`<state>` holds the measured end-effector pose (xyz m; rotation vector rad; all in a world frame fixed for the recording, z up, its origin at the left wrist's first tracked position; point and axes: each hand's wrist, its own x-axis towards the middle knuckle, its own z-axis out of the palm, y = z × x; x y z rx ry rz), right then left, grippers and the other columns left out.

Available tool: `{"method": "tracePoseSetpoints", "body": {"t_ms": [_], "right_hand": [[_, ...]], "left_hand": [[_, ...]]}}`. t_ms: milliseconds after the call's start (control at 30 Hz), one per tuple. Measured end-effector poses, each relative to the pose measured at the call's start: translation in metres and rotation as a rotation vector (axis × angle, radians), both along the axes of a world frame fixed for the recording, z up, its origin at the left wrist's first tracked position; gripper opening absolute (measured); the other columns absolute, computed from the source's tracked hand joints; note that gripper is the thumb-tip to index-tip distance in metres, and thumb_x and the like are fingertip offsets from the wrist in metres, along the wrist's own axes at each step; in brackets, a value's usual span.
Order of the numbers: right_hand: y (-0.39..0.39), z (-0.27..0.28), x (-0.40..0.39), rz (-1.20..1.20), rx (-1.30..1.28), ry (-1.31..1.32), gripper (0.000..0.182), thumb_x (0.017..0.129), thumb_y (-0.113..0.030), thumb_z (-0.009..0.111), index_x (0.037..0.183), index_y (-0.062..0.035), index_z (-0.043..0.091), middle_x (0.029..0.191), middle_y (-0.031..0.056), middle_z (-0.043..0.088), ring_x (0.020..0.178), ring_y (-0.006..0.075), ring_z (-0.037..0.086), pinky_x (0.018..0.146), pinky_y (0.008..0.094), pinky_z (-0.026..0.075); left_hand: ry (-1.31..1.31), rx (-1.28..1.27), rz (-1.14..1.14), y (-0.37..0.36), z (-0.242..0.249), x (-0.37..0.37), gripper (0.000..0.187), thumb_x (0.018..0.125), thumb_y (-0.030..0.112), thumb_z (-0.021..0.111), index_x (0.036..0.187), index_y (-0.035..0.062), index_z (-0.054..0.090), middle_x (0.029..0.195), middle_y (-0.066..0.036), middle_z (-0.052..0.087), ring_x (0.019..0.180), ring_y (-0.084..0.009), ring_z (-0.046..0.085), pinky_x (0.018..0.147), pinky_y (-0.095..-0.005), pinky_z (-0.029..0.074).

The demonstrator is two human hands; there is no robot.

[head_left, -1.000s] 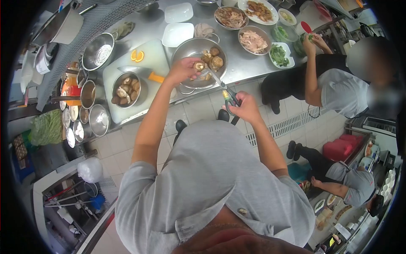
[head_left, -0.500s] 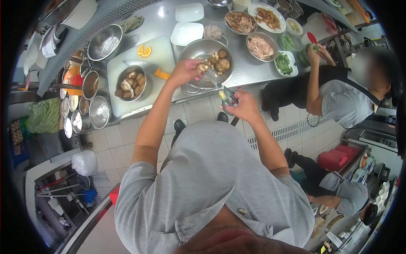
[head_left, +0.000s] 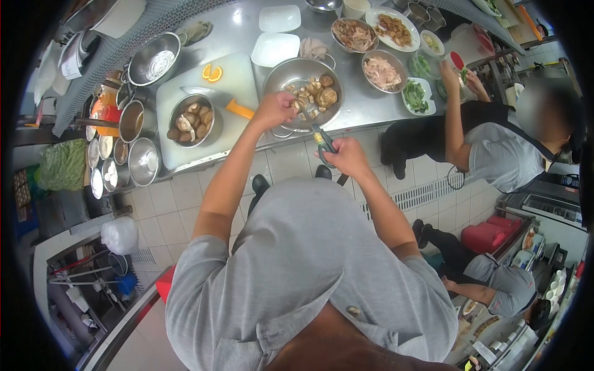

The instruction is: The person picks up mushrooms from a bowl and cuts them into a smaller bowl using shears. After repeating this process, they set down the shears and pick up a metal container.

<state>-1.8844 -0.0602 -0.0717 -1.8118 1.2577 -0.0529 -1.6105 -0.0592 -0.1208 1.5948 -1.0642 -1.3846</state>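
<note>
My left hand (head_left: 276,111) pinches a mushroom (head_left: 296,105) over the near left side of a steel two-handled pan (head_left: 273,81). More brown mushrooms (head_left: 326,96) and cut pale pieces lie in this pan. In my right hand (head_left: 348,157) are scissors (head_left: 318,135), gripped by their dark handles. Their blades reach over the pan's near rim, with the tips at the mushroom in my left fingers. Left of the pan, a steel bowl (head_left: 211,133) holding mushrooms stands on a white cutting board (head_left: 238,71).
A knife with an orange handle (head_left: 239,109) and orange halves (head_left: 215,73) lie on the board. Bowls of shredded meat (head_left: 382,73) and a dish of greens (head_left: 415,96) stand to the right. A co-worker (head_left: 495,136) handles greens there; another person (head_left: 495,278) is behind.
The scissors' handles have come together, and my right hand has turned slightly. My left hand stays at the pan with the mushroom. The co-worker's hands have shifted.
</note>
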Motion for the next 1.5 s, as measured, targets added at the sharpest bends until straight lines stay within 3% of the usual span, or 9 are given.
{"method": "tracePoseSetpoints", "body": {"t_ms": [300,467,733,800,1000,1033,1133,1233,1500], "right_hand": [[0.005,-0.019,-0.009,-0.073,-0.017,-0.086,0.052,0.073,-0.047,0.088,0.067,-0.0006,0.065,0.056,0.0069,0.058,0.051,0.0159,0.052,0.052,0.0348,0.044],[0.001,-0.017,-0.026,-0.130,-0.023,-0.048,0.049,0.072,-0.045,0.090,0.067,-0.0033,0.065,0.056,0.0046,0.059,0.052,0.0132,0.052,0.052,0.0330,0.044],[-0.001,-0.013,-0.036,-0.362,-0.029,-0.253,0.044,0.078,-0.037,0.088,0.065,-0.0034,0.063,0.057,-0.0035,0.052,0.053,0.0069,0.042,0.049,0.0285,0.034],[0.000,-0.007,-0.040,-0.386,-0.010,-0.270,0.043,0.079,-0.034,0.088,0.064,-0.0037,0.062,0.057,-0.0045,0.051,0.055,0.0059,0.042,0.048,0.0275,0.033],[0.007,-0.010,-0.054,-0.377,-0.051,-0.273,0.044,0.077,-0.035,0.090,0.065,-0.0035,0.061,0.058,-0.0028,0.052,0.055,0.0073,0.044,0.050,0.0287,0.036],[0.010,-0.011,-0.056,-0.364,-0.072,-0.270,0.045,0.076,-0.035,0.090,0.065,-0.0031,0.061,0.058,-0.0018,0.052,0.055,0.0083,0.045,0.050,0.0296,0.037],[0.013,-0.019,-0.055,-0.278,-0.163,-0.246,0.046,0.072,-0.035,0.092,0.066,-0.0015,0.060,0.063,0.0024,0.054,0.056,0.0140,0.049,0.053,0.0331,0.041],[0.011,-0.013,-0.043,-0.140,-0.255,-0.212,0.049,0.069,-0.035,0.093,0.066,-0.0003,0.059,0.068,0.0066,0.056,0.058,0.0210,0.053,0.056,0.0368,0.044],[0.001,0.013,-0.017,0.088,-0.373,-0.066,0.058,0.065,-0.049,0.090,0.064,-0.0008,0.057,0.072,0.0105,0.060,0.062,0.0297,0.060,0.058,0.0421,0.047]], "left_hand": [[-0.667,-0.338,0.168,0.058,0.067,0.054,0.042,0.076,0.004,0.073,0.117,0.0069,0.065,0.094,-0.011,0.073,0.080,-0.0215,0.071,0.076,-0.0330,0.058],[-1.333,-0.107,0.113,0.104,0.095,0.113,0.044,0.078,0.013,0.071,0.122,0.0094,0.065,0.117,-0.015,0.065,0.109,-0.0350,0.063,0.093,-0.0451,0.052],[-1.048,-0.529,-0.146,-0.029,0.024,-0.033,0.048,0.084,0.026,0.076,0.126,0.0056,0.062,0.128,-0.017,0.062,0.114,-0.0352,0.062,0.095,-0.0458,0.053],[-0.989,-0.361,-0.277,-0.054,0.018,-0.069,0.049,0.084,0.029,0.075,0.125,0.0063,0.062,0.133,-0.018,0.059,0.114,-0.0349,0.063,0.095,-0.0472,0.053],[-0.943,-0.328,-0.264,-0.083,-0.007,-0.072,0.050,0.085,0.030,0.075,0.128,0.0093,0.062,0.109,-0.017,0.067,0.108,-0.0392,0.064,0.089,-0.0492,0.053],[-0.888,-0.360,-0.222,-0.081,-0.014,-0.059,0.042,0.093,0.030,0.070,0.127,0.0068,0.062,0.102,-0.013,0.070,0.096,-0.0302,0.069,0.078,-0.0425,0.055],[0.246,0.111,-0.006,-0.066,-0.019,-0.018,0.037,0.101,0.031,0.062,0.127,0.0043,0.062,0.101,-0.009,0.070,0.086,-0.0167,0.067,0.070,-0.0322,0.054],[0.677,0.045,0.011,-0.032,-0.010,0.002,0.037,0.105,0.031,0.057,0.129,0.0031,0.061,0.101,-0.005,0.069,0.082,-0.0092,0.063,0.066,-0.0256,0.051],[0.653,0.022,0.148,-0.001,-0.003,0.006,0.038,0.104,0.026,0.058,0.135,0.0046,0.056,0.104,-0.007,0.067,0.083,-0.0158,0.067,0.070,-0.0275,0.055]]}}
